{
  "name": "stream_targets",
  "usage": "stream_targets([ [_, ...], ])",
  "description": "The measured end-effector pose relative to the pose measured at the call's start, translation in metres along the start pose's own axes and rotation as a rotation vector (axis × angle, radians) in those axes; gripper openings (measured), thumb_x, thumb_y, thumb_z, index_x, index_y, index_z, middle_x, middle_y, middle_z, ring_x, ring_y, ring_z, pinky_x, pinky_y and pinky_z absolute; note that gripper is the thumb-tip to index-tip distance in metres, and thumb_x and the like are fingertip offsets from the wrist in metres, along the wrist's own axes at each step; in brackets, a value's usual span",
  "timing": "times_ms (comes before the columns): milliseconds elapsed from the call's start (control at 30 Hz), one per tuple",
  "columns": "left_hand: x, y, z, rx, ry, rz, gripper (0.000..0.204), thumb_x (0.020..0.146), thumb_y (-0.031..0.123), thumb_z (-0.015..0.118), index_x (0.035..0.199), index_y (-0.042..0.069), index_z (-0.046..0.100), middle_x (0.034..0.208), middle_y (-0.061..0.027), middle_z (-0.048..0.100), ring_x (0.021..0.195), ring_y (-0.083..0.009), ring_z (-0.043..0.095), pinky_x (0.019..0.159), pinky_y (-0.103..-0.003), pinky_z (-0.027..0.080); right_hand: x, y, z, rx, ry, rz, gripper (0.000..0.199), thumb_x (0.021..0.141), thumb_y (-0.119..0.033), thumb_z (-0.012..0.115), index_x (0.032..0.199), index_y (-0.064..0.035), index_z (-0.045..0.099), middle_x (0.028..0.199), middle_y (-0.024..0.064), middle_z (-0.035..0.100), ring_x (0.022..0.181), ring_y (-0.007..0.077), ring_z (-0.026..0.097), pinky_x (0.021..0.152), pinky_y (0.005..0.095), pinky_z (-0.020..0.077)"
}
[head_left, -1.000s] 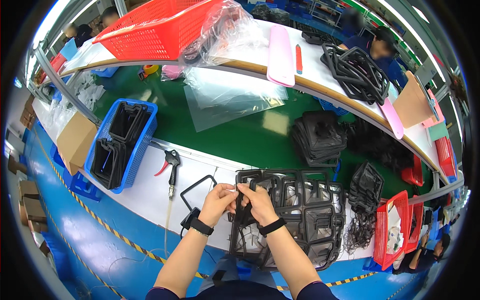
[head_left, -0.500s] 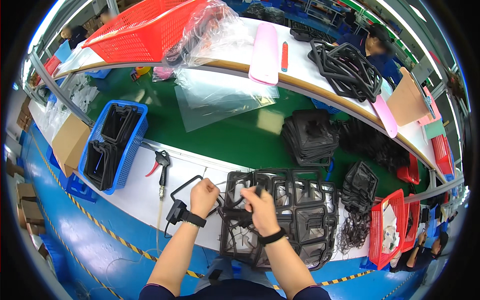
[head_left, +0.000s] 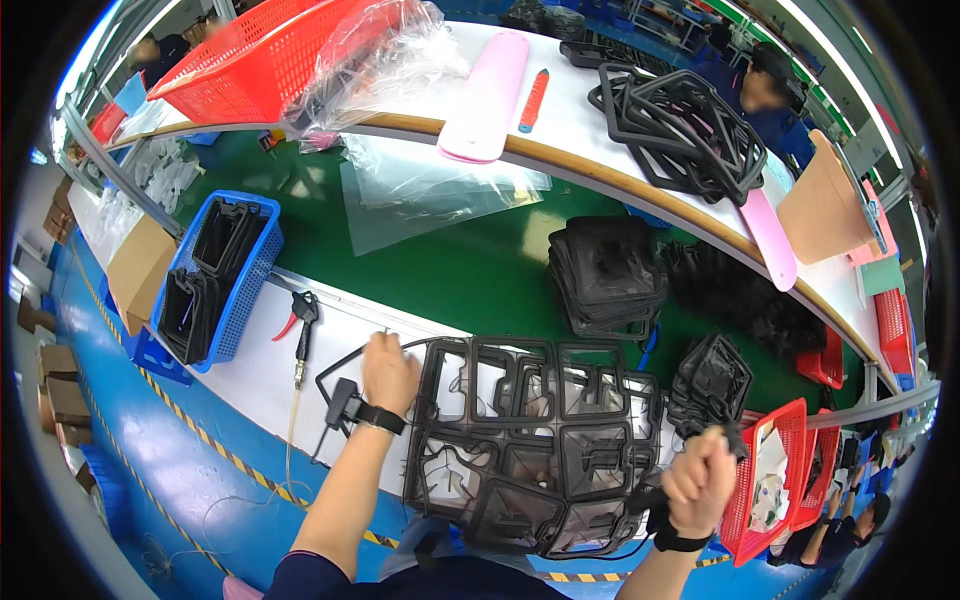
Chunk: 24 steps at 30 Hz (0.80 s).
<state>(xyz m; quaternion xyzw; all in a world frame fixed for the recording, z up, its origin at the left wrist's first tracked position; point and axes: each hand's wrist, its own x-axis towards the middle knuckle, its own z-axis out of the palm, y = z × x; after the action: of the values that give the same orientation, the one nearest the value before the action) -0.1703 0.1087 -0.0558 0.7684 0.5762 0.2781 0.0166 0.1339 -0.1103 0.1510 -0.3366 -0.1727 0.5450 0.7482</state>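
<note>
My left hand (head_left: 390,372) is closed on a thin black frame (head_left: 322,378), whose bent edge sticks out to the left over the white table. A black strap with a dark box (head_left: 341,402) is on that wrist. My right hand (head_left: 700,478) is a closed fist at the right, beside the red basket. Something small and dark (head_left: 735,440) shows at its fingertips; I cannot make out what it is. Between my hands, several black frames (head_left: 597,450) with thin film-like pieces lie overlapping in a broad layer.
A blue basket (head_left: 262,262) of black frames and an air blow gun (head_left: 305,312) lie to the left. Stacked black frames (head_left: 610,270) are beyond the layer, with another stack (head_left: 708,380) at right. A red basket (head_left: 738,520) stands close to my right hand. Opposite runs another table (head_left: 570,110).
My right hand has swung from the middle of the frame layer far to the right, beside the red basket. My left hand has moved slightly left and up. The view has shifted a little.
</note>
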Motion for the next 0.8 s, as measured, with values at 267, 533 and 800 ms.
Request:
stream_targets([
  [267,-0.013,0.079,0.033,-1.076,-0.668,-0.898,0.026,0.083,0.019,0.063,0.094,-0.004,0.053,0.078,-0.0126,0.059,0.057,-0.0169,0.061,0.051,-0.027,0.051,0.066,0.119,-0.018,-0.428,0.271,0.159,0.021,0.091,-0.018,0.055,0.082,0.0012,0.054,0.063,0.0022,0.049,0.046,0.0077,0.041,0.043,0.0226,0.0353],
  [533,-0.021,0.116,-0.025,-1.247,-0.629,-0.788,0.023,0.087,0.012,0.059,0.1,-0.006,0.054,0.072,-0.0074,0.057,0.06,-0.0133,0.061,0.053,-0.023,0.052,0.115,0.188,-0.024,-0.555,0.063,0.506,0.021,0.086,-0.022,0.063,0.082,-0.0023,0.059,0.06,0.0,0.051,0.051,0.0083,0.046,0.047,0.0227,0.0362],
  [800,-0.024,0.108,-0.016,-1.014,-0.591,-0.586,0.011,0.083,0.01,0.061,0.08,-0.001,0.062,0.073,-0.0074,0.057,0.062,-0.0173,0.063,0.055,-0.027,0.051,0.114,0.186,-0.019,-0.62,0.027,0.453,0.018,0.084,-0.019,0.065,0.08,-0.0019,0.058,0.064,0.0005,0.053,0.053,0.0084,0.047,0.049,0.0228,0.038],
])
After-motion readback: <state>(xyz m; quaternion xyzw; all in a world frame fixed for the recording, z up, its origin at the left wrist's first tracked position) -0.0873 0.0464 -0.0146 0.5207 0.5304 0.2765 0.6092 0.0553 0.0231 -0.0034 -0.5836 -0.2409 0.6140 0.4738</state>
